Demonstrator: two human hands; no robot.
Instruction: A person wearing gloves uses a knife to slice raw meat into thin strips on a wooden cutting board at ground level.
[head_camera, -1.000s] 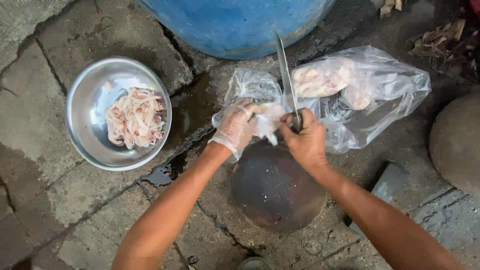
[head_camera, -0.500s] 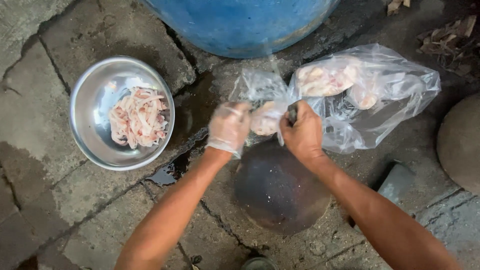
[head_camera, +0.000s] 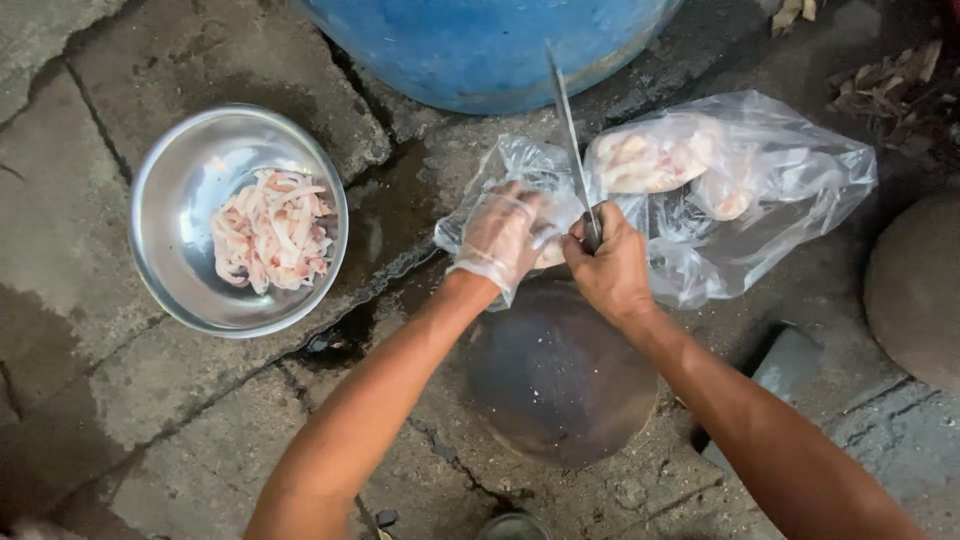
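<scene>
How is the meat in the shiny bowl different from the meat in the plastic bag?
The meat in the bowl is cut into thin strips; the meat in the bag is in big whole lumps. The bowl's meat lies uncovered, the bag's sits under clear plastic. Both look raw, pale and pinkish.

A shiny silver round metal bowl (head_camera: 170, 270) is showing pale pink and white strips of cut raw meat (head_camera: 270, 230) inside. A big blue plastic barrel (head_camera: 480, 50) is showing faint whitish scuffs. A clear, glossy plastic bag (head_camera: 790, 180) is letting cream-and-pink raw meat pieces (head_camera: 650, 155) show through. A see-through, whitish disposable glove is covering the left hand (head_camera: 505, 235). The dark grey-brown round chopping block (head_camera: 560, 375) is looking speckled with pale flecks. The grey cracked stone floor (head_camera: 70, 120) is carrying darker wet patches.
</scene>
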